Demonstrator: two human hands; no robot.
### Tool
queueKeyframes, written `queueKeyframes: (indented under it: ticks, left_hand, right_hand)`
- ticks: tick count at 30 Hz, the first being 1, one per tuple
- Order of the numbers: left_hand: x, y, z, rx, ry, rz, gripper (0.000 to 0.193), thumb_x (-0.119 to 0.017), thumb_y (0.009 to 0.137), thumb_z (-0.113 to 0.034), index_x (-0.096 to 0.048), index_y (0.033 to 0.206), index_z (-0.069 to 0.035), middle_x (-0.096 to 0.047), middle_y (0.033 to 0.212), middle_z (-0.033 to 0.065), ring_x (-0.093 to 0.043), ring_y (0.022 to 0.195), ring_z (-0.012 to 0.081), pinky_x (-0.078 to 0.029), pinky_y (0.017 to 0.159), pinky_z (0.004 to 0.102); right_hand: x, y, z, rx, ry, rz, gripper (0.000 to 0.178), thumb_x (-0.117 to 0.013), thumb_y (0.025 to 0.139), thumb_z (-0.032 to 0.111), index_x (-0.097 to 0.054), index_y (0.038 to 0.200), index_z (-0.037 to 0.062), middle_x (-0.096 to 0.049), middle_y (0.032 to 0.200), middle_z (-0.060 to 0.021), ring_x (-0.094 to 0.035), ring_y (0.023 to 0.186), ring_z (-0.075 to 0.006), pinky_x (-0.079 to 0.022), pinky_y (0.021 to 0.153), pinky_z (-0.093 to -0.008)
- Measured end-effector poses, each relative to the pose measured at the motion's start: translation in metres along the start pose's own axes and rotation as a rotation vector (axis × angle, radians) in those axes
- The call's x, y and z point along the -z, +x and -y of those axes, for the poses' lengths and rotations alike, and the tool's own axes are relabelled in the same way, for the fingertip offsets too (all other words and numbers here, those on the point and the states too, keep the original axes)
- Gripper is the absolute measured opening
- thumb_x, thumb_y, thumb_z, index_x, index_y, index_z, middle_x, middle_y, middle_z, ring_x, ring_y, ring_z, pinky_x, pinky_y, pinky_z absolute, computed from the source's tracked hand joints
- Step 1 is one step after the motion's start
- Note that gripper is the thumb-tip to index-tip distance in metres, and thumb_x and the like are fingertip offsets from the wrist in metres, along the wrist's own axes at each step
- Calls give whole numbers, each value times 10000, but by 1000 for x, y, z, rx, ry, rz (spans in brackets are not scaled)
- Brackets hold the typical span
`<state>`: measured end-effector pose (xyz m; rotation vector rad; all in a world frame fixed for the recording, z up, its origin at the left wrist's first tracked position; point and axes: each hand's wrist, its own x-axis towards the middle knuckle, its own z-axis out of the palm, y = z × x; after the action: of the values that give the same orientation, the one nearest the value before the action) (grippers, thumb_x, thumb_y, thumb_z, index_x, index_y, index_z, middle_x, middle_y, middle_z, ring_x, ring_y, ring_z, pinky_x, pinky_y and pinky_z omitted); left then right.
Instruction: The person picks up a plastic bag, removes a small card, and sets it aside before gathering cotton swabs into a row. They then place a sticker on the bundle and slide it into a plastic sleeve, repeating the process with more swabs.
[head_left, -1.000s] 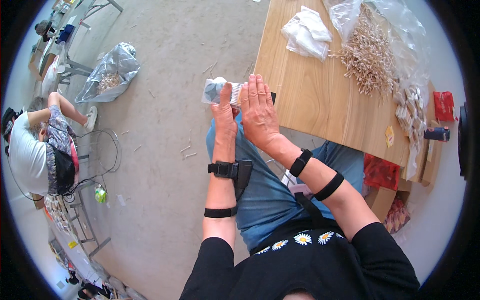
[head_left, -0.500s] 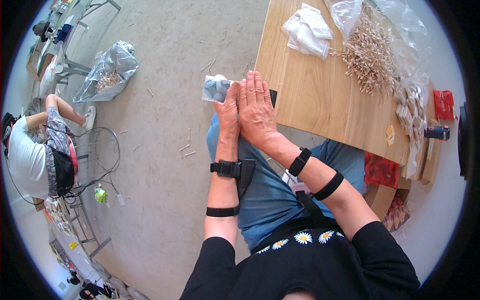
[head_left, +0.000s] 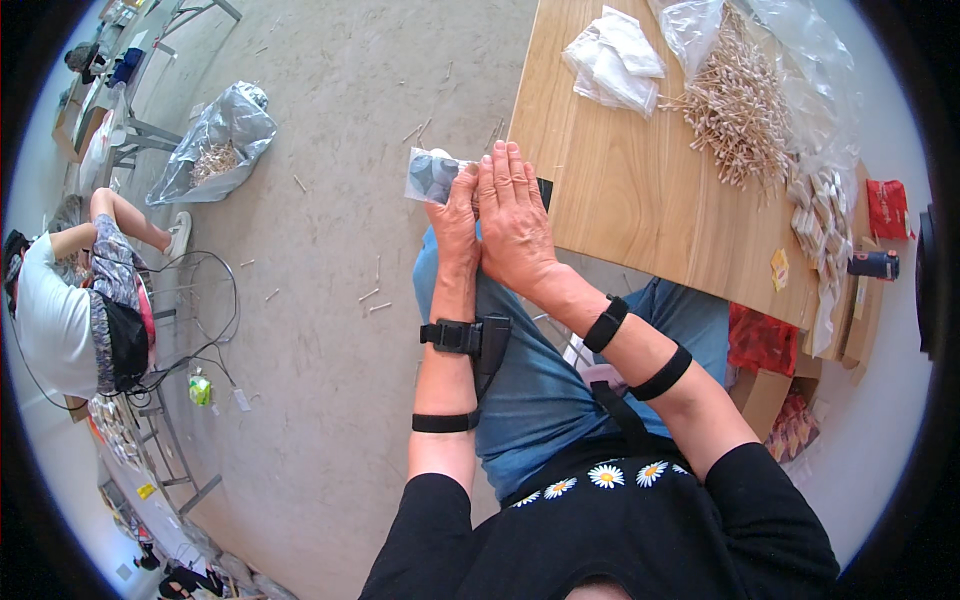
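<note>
Floor (head_left: 320, 340) spreads beneath everything, with the bench (head_left: 620, 200) over its right part carrying a heap of swabs (head_left: 738, 120). Just off the bench's left edge, the right hand (head_left: 517, 215) lies flat, fingers straight and together, against the left hand (head_left: 457, 225), which pinches a clear packet (head_left: 430, 176) under its thumb; its covered fingers cannot be made out. The packet juts leftward above the floor, so a slackened thumb could drop it, and too hard a press might crush it.

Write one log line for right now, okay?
left hand: holding clear bag | right hand: fingers straight, beside left hand | table: cotton swabs, white bags
</note>
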<state>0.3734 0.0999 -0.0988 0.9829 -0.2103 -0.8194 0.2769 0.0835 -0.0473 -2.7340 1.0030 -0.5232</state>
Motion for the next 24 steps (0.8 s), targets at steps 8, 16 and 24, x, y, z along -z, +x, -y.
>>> queueKeyframes:
  ticks: [8, 16, 24]
  left_hand:
    - [-1, -3, -3, 2, 50, -66, 132, -729, 910, -151, -668, 1002, -78, -668, 919, -11, -651, 791, 92, -538, 627, 258]
    - [-5, -6, -8, 67, 54, -77, 233, -723, 940, -258, -648, 1067, -78, -670, 964, 9, -673, 810, 114, -577, 644, 273]
    - [-2, -6, -8, 94, 20, -67, 288, -699, 963, -319, -639, 1102, -74, -671, 1005, 25, -685, 837, 131, -594, 660, 287]
  right_hand:
    - [35, -21, -19, 20, 125, 72, 904, -869, 652, 276, -480, 1450, 104, -326, 1577, -232, -243, 1502, -402, -124, 1213, -601]
    - [34, -19, -31, 128, 26, 44, 818, -877, 636, 385, -554, 1369, 224, -362, 1567, -194, -265, 1494, -379, -131, 1211, -608]
    - [36, -14, -31, 193, -30, 61, 830, -866, 632, 428, -546, 1372, 232, -393, 1551, -177, -273, 1490, -374, -122, 1213, -621]
